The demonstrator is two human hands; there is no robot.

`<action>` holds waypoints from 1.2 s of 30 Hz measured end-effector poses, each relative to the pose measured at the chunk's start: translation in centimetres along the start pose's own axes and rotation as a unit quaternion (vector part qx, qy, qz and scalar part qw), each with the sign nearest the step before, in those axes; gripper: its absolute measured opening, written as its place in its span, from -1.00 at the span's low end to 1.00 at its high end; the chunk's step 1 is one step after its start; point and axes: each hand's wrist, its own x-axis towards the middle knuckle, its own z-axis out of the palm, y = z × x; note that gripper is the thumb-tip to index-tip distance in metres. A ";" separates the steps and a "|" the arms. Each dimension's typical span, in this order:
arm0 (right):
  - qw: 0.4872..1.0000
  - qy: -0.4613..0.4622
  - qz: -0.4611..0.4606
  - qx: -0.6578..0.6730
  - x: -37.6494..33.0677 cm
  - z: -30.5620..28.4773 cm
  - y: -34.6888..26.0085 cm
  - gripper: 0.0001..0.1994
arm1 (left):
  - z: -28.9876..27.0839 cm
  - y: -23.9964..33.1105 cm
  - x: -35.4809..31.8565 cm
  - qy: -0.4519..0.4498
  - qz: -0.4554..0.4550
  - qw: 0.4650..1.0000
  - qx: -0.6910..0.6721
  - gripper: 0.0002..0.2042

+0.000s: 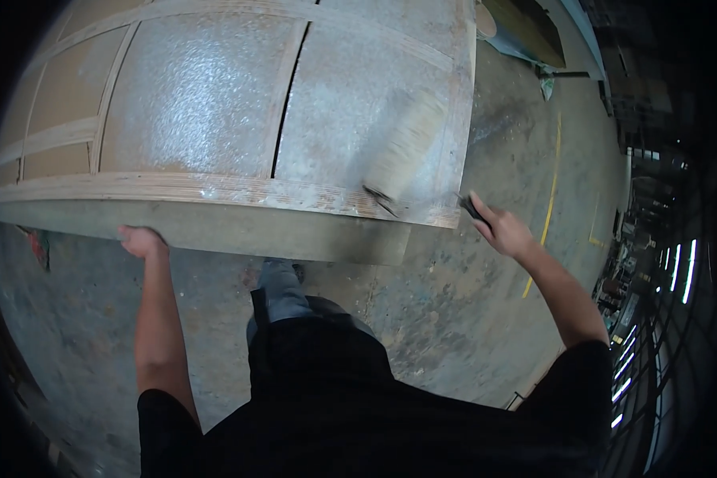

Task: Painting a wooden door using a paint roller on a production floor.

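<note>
My right hand [502,229] is wrapped round the dark handle of a paint roller [410,143]. The roller's thick, pale, fuzzy sleeve is blurred and lies over the right end of a framed wooden panel [374,80]. Wet, whitish, shiny liquid coats the panel's two right-hand sections, while the sections at the far left look dry and brown. Under the panel, a plain beige board [271,231] sticks out towards me. At this board's near edge, on the left, my left hand [143,241] is closed on the rim, with most of its fingers hidden.
A dark gap [291,95] runs between two panel sections. Right of the panel is a stained concrete floor [502,143] with a yellow line [554,179]. A round tan container [484,21] stands by the panel's far right corner. My leg [283,291] is close to the board.
</note>
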 end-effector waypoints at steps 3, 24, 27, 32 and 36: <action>0.992 0.042 -0.116 0.017 8.9 -1.8 -4.0 -0.44 | -0.1 -1.1 0.9 -0.036 0.007 0.999 -0.013 -0.34; 0.996 0.011 -0.090 -0.011 -6.3 4.8 6.5 -0.39 | -42.7 -39.3 -18.9 -0.231 -0.383 0.866 0.225 -0.50; 0.993 -0.039 -0.054 -0.094 -8.8 3.5 11.0 -0.39 | -43.8 -40.4 -27.7 -0.306 -0.409 0.826 0.238 -0.52; 0.987 -0.009 -0.133 -0.091 -4.1 2.3 6.7 -0.40 | -44.2 -41.2 -33.1 -0.311 -0.423 0.835 0.164 -0.55; 0.975 0.038 -0.208 -0.071 4.1 1.8 -4.0 -0.41 | -42.8 -40.0 -32.1 -0.270 -0.426 0.859 0.092 -0.57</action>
